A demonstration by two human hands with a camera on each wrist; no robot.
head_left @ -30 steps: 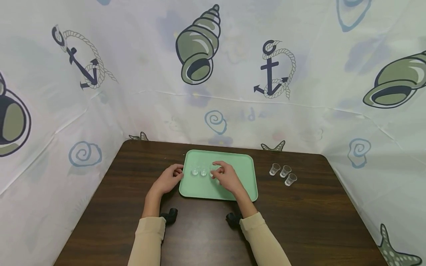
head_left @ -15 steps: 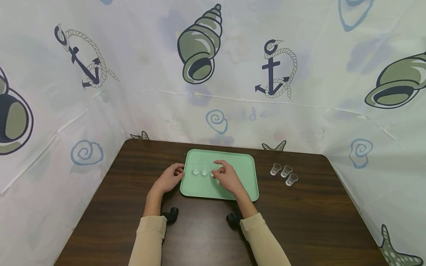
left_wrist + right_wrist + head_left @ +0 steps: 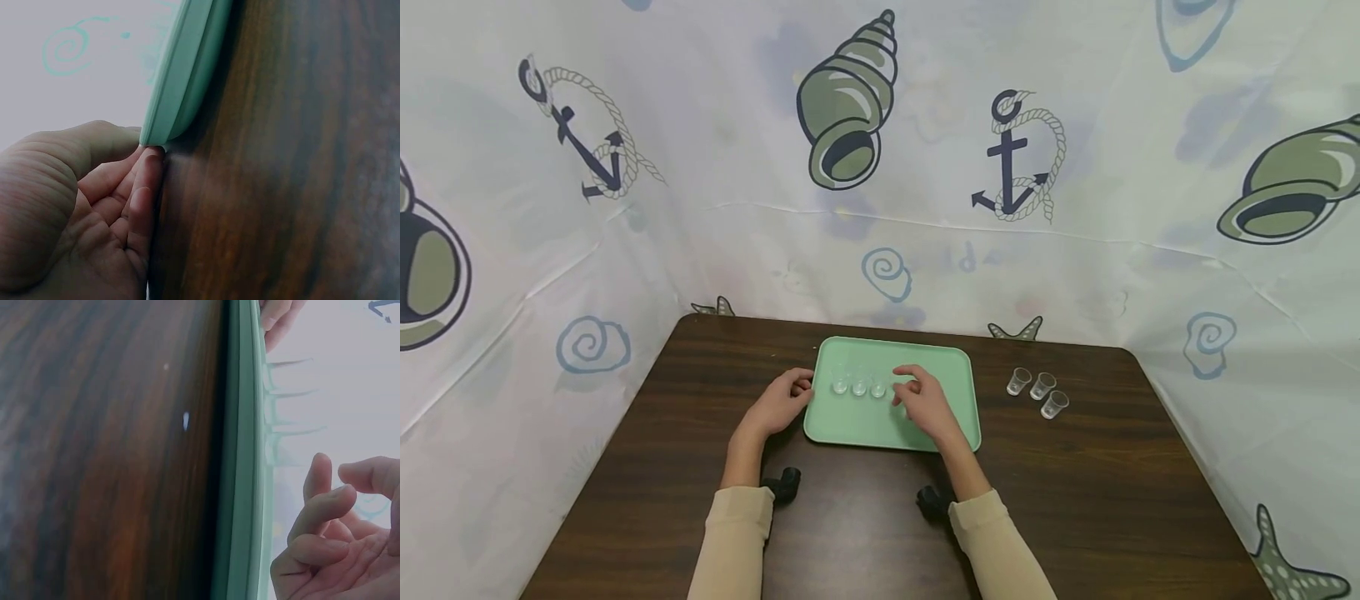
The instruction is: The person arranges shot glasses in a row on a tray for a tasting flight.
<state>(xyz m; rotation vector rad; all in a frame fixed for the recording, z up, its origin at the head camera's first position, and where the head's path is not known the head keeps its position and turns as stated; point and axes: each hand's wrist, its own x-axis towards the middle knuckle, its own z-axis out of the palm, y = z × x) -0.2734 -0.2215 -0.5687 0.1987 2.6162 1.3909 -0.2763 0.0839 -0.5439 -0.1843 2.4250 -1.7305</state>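
Observation:
A pale green tray (image 3: 917, 429) lies on the dark table, with three small clear cups standing in a row on it, the rightmost cup (image 3: 877, 389) nearest my right hand (image 3: 925, 404). That hand hovers over the tray just right of the row. Its thumb and fingers are spread apart, loosely bent, and nothing is between them in the right wrist view. At the tray's left edge, my left hand (image 3: 781, 406) pinches the rim. Its thumb (image 3: 106, 140) lies at the upper edge and its fingers sit below, as the left wrist view shows.
To the right of the tray, three more clear cups (image 3: 1042, 386) stand close together on the wood table (image 3: 1112, 475). A white curtain (image 3: 940, 250) printed with shells and anchors rises behind the table and along both sides.
My right hand has let go of the third cup and moved right, its fingers opening. That cup now stands uncovered beside the other two. My left hand stays at the tray's edge.

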